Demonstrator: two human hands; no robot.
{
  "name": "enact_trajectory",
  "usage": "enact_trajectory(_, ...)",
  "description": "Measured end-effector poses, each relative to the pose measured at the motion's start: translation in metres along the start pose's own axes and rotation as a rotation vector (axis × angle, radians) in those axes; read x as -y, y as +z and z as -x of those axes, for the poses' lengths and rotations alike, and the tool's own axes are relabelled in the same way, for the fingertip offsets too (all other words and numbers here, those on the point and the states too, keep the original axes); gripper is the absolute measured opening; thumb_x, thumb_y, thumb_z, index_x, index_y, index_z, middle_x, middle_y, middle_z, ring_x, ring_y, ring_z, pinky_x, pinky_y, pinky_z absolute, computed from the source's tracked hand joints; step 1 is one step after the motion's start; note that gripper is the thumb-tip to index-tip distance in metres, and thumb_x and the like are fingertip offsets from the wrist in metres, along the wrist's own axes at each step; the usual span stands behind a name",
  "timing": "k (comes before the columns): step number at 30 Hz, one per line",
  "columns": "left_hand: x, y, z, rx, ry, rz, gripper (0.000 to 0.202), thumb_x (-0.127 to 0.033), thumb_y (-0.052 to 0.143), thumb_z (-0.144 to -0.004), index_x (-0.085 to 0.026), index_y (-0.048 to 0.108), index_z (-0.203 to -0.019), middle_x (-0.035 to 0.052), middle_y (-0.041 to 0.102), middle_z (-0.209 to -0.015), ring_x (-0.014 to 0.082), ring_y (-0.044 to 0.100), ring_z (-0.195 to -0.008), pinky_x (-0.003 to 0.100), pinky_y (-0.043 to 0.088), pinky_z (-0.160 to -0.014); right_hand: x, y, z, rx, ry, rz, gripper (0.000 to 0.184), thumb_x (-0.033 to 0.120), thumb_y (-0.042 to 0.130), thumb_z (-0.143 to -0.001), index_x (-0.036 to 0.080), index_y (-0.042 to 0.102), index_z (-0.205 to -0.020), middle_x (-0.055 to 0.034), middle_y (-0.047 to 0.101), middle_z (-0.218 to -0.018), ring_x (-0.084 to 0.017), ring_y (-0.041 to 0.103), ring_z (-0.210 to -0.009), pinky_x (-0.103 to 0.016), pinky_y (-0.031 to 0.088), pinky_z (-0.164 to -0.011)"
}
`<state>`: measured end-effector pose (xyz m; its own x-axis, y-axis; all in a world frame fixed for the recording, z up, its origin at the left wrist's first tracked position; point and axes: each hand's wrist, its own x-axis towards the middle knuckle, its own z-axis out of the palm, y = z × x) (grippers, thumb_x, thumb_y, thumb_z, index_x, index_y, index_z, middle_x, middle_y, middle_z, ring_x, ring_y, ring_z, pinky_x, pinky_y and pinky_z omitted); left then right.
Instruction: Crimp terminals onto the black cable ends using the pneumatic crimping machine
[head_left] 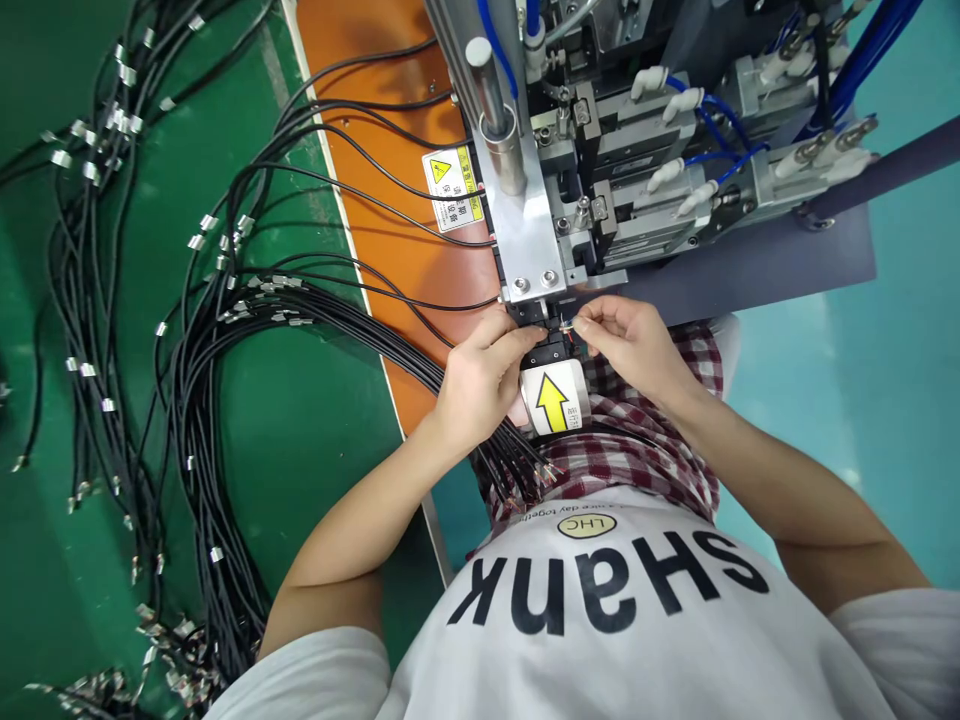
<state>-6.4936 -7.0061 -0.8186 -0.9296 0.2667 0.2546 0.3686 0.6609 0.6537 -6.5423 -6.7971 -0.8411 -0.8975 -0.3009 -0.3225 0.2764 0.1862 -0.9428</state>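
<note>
My left hand (480,380) is closed at the black fixture block (545,352), its thumb and forefinger reaching onto the block. A black cable (431,328) runs in under these fingers; the gripped part is hidden. Just right of the block, my right hand (637,345) pinches the thin coloured wires (568,326) at the cable's stripped end between thumb and fingertips. Below the block is a white label with a yellow arrow (553,402). A bundle of black cables (375,335) passes beneath my left wrist, its stripped ends (547,470) lying by my lap.
A metal machine (525,240) with cylinders and blue air tubes (727,120) stands just beyond my hands. Several cables run into its left side across an orange board (397,220) with a warning label (454,190). More cables with silvery tags (120,120) lie on the green mat (337,500).
</note>
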Motion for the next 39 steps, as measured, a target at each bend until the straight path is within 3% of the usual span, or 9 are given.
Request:
enact_trajectory(12,-0.0026,0.0010,-0.0017,0.029,-0.042,-0.024,0.031,-0.022,0.041,-0.104,-0.019,0.072,-0.113,0.0077,0.066,-0.101,0.0174,0.063,-0.101,0.030,0.055,-0.084,-0.0016,-0.0001,-0.0004,-0.003,-0.010,-0.009,0.014,0.030,0.067,-0.087,0.017,0.065,-0.082,-0.0001,0.064,-0.071,-0.012,0.055,-0.059,-0.028,0.045,-0.058)
enact_trajectory(22,0.0013,0.0035,0.0022,0.100,-0.004,-0.124,0.039,-0.023,0.032,-0.105,-0.020,0.068,-0.121,0.0062,0.057,-0.091,0.0171,0.060,-0.088,0.027,0.052,-0.073,-0.0080,0.0022,-0.0007,-0.014,-0.031,0.024,0.016,0.033,0.066,-0.089,0.020,0.062,-0.082,0.0001,0.062,-0.068,-0.014,0.057,-0.059,-0.030,0.046,-0.058)
enact_trajectory(33,-0.0029,0.0032,0.0005,0.112,0.038,-0.215,0.044,-0.033,0.029,-0.107,-0.020,0.067,-0.124,0.0064,0.056,-0.092,0.0170,0.057,-0.084,0.026,0.048,-0.070,-0.0057,0.0050,0.0061,-0.099,-0.112,0.273,0.010,0.030,0.060,-0.092,0.022,0.059,-0.087,-0.0032,0.066,-0.073,-0.019,0.062,-0.068,-0.031,0.047,-0.060)
enact_trajectory(39,-0.0012,0.0038,0.0017,0.126,0.035,-0.210,0.044,-0.032,0.028,-0.107,-0.020,0.066,-0.125,0.0068,0.056,-0.094,0.0187,0.057,-0.089,0.028,0.049,-0.073,-0.0090,0.0011,0.0019,-0.022,-0.066,0.104,0.016,0.035,0.062,-0.092,0.020,0.061,-0.087,-0.0007,0.065,-0.071,-0.016,0.063,-0.061,-0.031,0.050,-0.062)
